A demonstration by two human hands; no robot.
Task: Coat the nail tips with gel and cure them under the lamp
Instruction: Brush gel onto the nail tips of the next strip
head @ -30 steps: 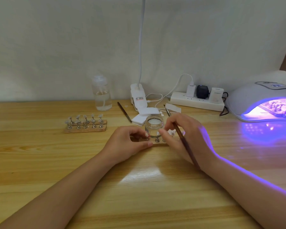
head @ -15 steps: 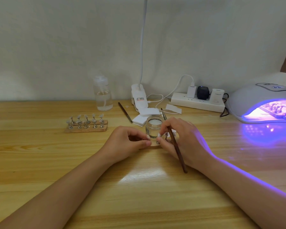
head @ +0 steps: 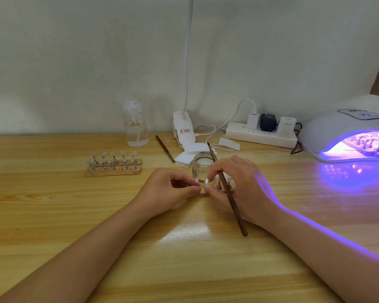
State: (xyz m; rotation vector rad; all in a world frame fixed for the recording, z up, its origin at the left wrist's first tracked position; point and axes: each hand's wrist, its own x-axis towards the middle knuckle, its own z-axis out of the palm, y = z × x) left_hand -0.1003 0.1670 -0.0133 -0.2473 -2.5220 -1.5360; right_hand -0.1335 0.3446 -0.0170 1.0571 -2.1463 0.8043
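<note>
— Two hands meet at the middle of the pale wooden worktop (head: 53, 215). Her left hand (head: 171, 191) has its fingers curled, thumb and forefinger pinching something small; what, I cannot tell. Her right hand (head: 239, 186) grips the long dark-brown brush (head: 227, 189), which lies slanted across its fingers, and its fingertips pinch at the same spot.

— And the gel?

— Just behind the fingertips, in the small clear glass jar (head: 202, 169), open. A wooden strip of clear nail tips on metal stands (head: 113, 164) waits well to the left, and another set sits inside the white domed curing lamp glowing violet (head: 348, 141) at far right.

— So how would you do this step well?

— I'd steady the little piece with the left hand, load the brush sparingly, and keep the jar away from that violet light, lest the gel harden.
</note>
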